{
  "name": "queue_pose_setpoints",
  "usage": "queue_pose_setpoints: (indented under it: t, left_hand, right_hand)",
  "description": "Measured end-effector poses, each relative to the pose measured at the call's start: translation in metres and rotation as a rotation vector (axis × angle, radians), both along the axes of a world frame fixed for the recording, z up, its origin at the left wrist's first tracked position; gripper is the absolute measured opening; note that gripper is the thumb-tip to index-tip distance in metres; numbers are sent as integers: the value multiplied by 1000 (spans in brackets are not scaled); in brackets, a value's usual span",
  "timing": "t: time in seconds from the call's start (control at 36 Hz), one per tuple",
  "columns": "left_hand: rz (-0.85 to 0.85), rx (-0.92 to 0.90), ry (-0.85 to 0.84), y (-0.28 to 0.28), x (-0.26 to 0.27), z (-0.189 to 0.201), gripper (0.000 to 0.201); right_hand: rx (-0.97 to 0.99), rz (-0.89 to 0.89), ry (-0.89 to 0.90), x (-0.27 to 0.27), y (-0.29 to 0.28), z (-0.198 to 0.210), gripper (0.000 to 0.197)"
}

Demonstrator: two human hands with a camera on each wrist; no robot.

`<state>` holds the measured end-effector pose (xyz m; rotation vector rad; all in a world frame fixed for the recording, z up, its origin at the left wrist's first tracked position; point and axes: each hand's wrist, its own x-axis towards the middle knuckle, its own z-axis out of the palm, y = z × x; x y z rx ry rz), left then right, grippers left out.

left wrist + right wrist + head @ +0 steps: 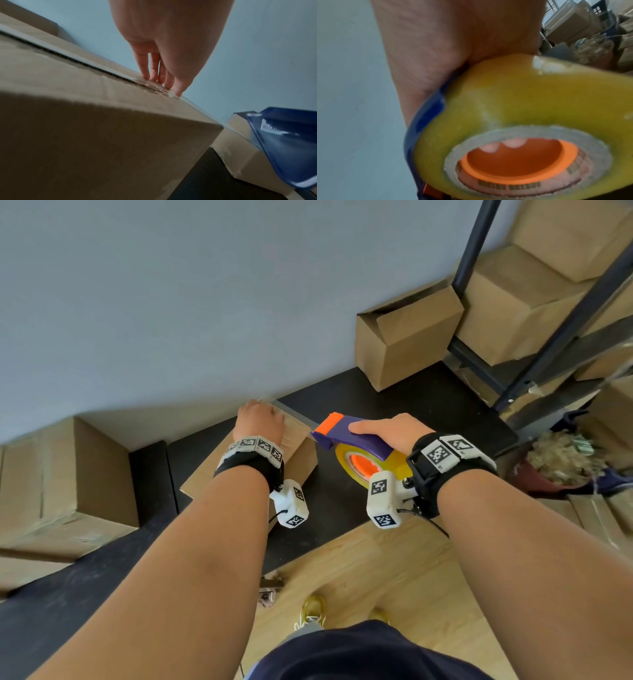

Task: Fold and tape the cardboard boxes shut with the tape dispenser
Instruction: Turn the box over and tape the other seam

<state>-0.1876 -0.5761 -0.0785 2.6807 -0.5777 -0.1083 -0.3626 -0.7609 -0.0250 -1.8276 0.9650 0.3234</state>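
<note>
A small cardboard box (298,463) sits on the black table (428,412) with its top flaps folded down. My left hand (260,419) presses straight fingers (154,67) on clear tape over the flap seam (85,63) at the box's far edge. My right hand (390,429) grips a purple and orange tape dispenser (346,436) carrying a yellowish tape roll (513,108), just right of the box. A strip of clear tape (294,414) runs from the dispenser's head to the box's far corner. Fingertips (513,144) show through the roll's orange core.
An open cardboard box (404,337) stands at the table's back right. Taped boxes (68,484) are stacked at the left. A dark metal shelf frame (555,337) with more boxes rises on the right. Wooden floor (394,577) lies below the table edge.
</note>
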Motion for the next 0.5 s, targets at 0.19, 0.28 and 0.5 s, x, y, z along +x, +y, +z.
queue_pose_setpoints:
  t: [0.19,0.28,0.5]
  left_hand:
    - [-27,127,-52,-2,0,-3,31]
    - [-37,185,-58,-1,1,-1,28]
    - [-69,216,-75,1,4,-8,24]
  right_hand:
    - [29,14,-5,-4,-3,-10,64]
    - [48,21,-8,-5,-5,-14,65]
    - [40,43,-13,-9,-10,-17,61]
